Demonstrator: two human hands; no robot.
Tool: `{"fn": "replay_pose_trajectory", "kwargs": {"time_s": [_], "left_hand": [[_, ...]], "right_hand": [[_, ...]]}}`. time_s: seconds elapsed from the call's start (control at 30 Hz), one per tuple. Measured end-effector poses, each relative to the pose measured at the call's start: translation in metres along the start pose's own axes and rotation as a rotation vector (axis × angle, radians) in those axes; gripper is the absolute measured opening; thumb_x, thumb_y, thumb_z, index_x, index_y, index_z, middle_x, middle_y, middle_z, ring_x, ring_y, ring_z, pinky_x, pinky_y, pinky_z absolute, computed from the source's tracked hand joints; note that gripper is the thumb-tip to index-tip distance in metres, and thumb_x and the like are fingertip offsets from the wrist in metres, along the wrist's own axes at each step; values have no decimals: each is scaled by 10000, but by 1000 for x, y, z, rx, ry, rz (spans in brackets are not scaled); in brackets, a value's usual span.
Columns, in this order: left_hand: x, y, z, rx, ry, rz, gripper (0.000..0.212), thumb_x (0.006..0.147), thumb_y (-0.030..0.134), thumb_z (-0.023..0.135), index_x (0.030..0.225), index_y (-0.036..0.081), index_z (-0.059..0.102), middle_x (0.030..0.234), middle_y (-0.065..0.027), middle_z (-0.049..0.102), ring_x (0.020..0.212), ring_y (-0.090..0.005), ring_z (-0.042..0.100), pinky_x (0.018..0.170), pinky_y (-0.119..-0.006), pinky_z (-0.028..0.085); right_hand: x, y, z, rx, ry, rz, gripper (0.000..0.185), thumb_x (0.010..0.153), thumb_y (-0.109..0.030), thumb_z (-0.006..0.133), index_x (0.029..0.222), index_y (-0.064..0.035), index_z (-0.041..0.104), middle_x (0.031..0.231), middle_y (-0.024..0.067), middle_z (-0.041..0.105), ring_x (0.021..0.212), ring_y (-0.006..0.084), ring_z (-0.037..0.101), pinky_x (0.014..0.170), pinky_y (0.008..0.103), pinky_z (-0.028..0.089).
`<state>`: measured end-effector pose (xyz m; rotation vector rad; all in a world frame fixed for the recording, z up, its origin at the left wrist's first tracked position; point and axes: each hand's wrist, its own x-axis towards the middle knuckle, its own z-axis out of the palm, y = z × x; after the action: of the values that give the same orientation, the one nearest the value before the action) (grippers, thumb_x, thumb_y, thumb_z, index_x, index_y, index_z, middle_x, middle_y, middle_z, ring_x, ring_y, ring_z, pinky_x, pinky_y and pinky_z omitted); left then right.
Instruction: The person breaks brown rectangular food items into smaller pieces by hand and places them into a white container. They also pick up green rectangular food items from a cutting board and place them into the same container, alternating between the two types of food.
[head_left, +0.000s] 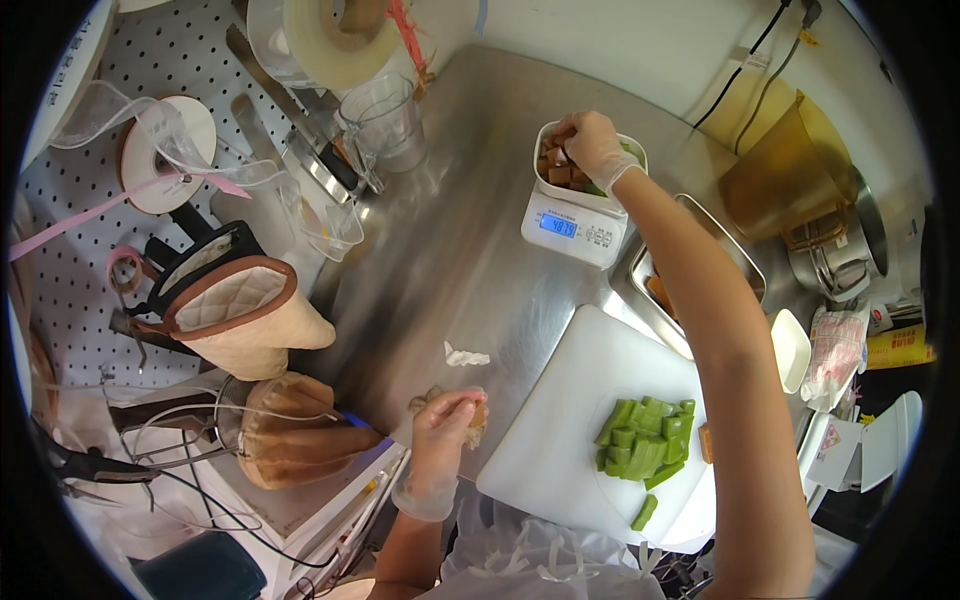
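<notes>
My right hand (596, 146), in a clear glove, reaches into a white rectangular container (636, 136) and touches brown cubes (561, 174). Its fingertips are partly hidden, so I cannot tell whether they grip a cube. Green pieces lie at the container's other side. Beneath it is a white digital kitchen scale (574, 236) with its display lit. Near the table's front edge my left hand (442, 427), also gloved, has its fingers closed around a small brown piece (478, 415). Some crumpled beige material (424, 399) shows behind that hand, and a white scrap (465, 355) lies beyond it.
Cut green pieces (646, 439) are heaped on a white cutting board (547, 442). Under my right forearm stands a metal tray (726, 232) with orange-brown pieces. A glass measuring cup (384, 124), knives (281, 90) and oven mitts (236, 315) line the left; an amber pitcher (787, 172) stands right.
</notes>
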<state>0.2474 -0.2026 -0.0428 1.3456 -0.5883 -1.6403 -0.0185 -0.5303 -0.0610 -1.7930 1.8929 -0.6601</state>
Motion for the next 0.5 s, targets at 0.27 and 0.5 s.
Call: {"fn": "replay_pose_trajectory", "kwargs": {"time_s": [0.27, 0.5], "left_hand": [[1, -1, -3, -59, -32, 5, 163, 928, 17, 518, 1029, -24, 639, 978, -86, 638, 911, -145, 600, 838, -289, 481], [-1, -1, 10, -22, -53, -31, 150, 921, 18, 528, 992, -24, 653, 972, -88, 640, 871, -154, 609, 827, -285, 480]], "right_hand": [[-7, 26, -18, -58, -35, 27, 341, 753, 57, 571, 1056, -52, 686, 1026, 169, 667, 993, 339, 622, 903, 371, 483], [-17, 26, -37, -12, 70, -49, 421, 799, -31, 574, 1212, -108, 611, 1231, 163, 572, 1189, 318, 503, 1012, 368, 417]]}}
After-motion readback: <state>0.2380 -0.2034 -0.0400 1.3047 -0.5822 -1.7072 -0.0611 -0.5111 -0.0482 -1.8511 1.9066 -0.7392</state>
